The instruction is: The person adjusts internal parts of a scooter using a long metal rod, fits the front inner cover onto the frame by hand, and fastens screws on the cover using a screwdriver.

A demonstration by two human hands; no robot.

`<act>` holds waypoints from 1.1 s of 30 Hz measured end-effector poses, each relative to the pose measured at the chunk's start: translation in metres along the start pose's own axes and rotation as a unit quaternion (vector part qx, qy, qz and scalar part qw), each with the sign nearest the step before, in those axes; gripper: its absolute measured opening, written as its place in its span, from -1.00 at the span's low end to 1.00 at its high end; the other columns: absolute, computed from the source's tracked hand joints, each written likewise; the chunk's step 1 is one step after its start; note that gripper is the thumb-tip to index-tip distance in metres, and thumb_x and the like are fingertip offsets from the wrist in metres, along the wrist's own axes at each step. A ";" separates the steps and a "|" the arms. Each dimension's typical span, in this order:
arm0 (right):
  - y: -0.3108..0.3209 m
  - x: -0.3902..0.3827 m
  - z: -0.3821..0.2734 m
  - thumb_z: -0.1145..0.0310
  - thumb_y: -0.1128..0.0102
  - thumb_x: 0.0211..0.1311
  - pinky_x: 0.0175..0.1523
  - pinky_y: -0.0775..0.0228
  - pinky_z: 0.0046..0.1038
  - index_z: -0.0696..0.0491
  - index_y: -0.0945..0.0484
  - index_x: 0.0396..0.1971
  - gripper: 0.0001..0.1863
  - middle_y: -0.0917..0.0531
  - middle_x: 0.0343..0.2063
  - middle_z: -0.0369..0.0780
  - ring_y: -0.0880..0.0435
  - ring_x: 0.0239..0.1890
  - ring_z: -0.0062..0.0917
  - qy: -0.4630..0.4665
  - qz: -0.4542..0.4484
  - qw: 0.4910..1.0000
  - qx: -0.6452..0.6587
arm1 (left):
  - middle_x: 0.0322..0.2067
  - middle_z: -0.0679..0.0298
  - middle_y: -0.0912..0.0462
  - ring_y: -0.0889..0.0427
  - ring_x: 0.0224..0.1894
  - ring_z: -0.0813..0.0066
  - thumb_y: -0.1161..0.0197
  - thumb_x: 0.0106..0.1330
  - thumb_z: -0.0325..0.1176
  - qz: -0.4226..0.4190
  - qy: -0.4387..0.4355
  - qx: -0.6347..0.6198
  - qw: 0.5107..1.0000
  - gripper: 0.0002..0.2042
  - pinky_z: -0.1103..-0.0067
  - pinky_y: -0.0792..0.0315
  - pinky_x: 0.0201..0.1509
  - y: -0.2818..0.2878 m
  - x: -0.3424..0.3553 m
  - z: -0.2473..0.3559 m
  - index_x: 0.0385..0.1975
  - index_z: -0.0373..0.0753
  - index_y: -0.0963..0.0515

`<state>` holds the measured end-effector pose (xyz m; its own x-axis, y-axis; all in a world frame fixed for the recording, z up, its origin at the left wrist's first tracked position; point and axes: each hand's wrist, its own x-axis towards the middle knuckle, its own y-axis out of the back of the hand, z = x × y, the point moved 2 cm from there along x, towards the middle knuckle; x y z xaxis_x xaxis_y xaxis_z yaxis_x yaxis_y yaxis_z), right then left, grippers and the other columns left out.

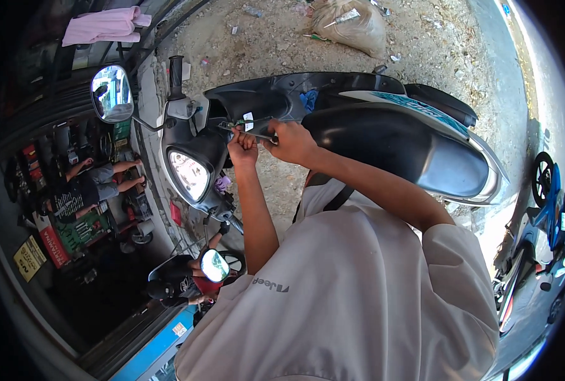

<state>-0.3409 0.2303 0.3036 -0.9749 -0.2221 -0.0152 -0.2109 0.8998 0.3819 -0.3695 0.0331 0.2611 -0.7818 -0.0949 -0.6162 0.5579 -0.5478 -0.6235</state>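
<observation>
My left hand (243,149) is raised at the front panel of a black and white scooter (371,149), fingers curled around a small piece I cannot make out. Just right of it, my right hand (289,141) is closed on a grey metal tool (263,135), probably pliers, whose far end meets the left hand’s fingertips. A small white tag (248,121) with something green beside it sits just above my fingers. The black seat (365,140) lies to the right of my hands; a crumpled blue item (308,99) rests on the scooter behind them.
A mirror (111,95) and handlebar stand at left. A person (89,184) is in a workshop with tools; another person (168,286) is by a second scooter at lower left. A sack (349,32) lies on gravel behind; more motorbikes (549,216) stand at right.
</observation>
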 end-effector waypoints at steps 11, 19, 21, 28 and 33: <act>-0.025 -0.024 -0.015 0.41 -0.02 0.04 -0.46 -0.32 -0.32 0.24 -0.46 -0.43 -0.81 -0.53 -0.70 -0.06 -0.54 -0.62 -0.24 -0.330 -0.121 0.795 0.494 | -0.76 0.50 0.03 0.08 -0.72 0.74 0.06 0.34 -0.29 -0.031 0.041 0.020 0.998 -0.82 0.74 0.13 -0.68 -0.013 -0.038 0.011 -0.40 -0.27 -0.38; 0.005 -0.047 0.004 0.43 -0.01 0.10 -0.56 -0.34 -0.34 0.21 -0.39 -0.12 -0.67 -0.48 -0.67 -0.13 -0.51 -0.63 -0.32 -0.131 -0.096 0.971 0.173 | -0.76 0.50 0.05 0.09 -0.71 0.73 0.05 0.33 -0.21 0.109 -0.001 0.143 0.984 -0.81 0.73 0.14 -0.68 -0.014 -0.043 -0.001 -0.40 -0.19 -0.34; 0.010 -0.038 0.007 0.45 -0.01 0.09 -0.60 -0.34 -0.35 0.19 -0.42 -0.15 -0.70 -0.47 -0.69 -0.13 -0.50 -0.66 -0.31 -0.085 -0.068 0.986 0.130 | -0.76 0.50 0.05 0.10 -0.71 0.73 0.05 0.32 -0.17 0.135 -0.051 0.194 0.970 -0.78 0.73 0.13 -0.68 -0.017 -0.040 -0.003 -0.38 -0.19 -0.34; 0.007 -0.011 0.036 0.48 -0.17 -0.07 -0.66 -0.20 -0.56 0.21 -0.47 -0.24 -0.69 -0.43 -0.68 -0.23 -0.40 -0.72 -0.53 -0.414 -0.169 0.756 0.478 | -0.75 0.48 0.05 0.08 -0.68 0.71 0.14 0.37 -0.24 0.027 0.036 0.053 0.998 -0.84 0.73 0.14 -0.65 -0.003 -0.034 0.004 -0.33 -0.16 -0.33; 0.018 -0.001 0.053 0.48 -0.24 -0.21 -0.69 -0.13 -0.65 0.20 -0.54 -0.38 -0.72 -0.42 -0.66 -0.27 -0.36 -0.67 -0.64 -0.025 -0.082 0.995 0.049 | -0.74 0.50 0.08 0.11 -0.70 0.71 0.12 0.36 -0.29 0.091 0.002 0.166 0.982 -0.86 0.51 -0.04 0.21 -0.010 -0.025 -0.001 -0.41 -0.18 -0.30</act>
<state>-0.3470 0.2666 0.2611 -0.9284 -0.3528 -0.1167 -0.3716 0.8856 0.2786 -0.3548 0.0420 0.2824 -0.6759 -0.2140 -0.7052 0.5670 -0.7623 -0.3121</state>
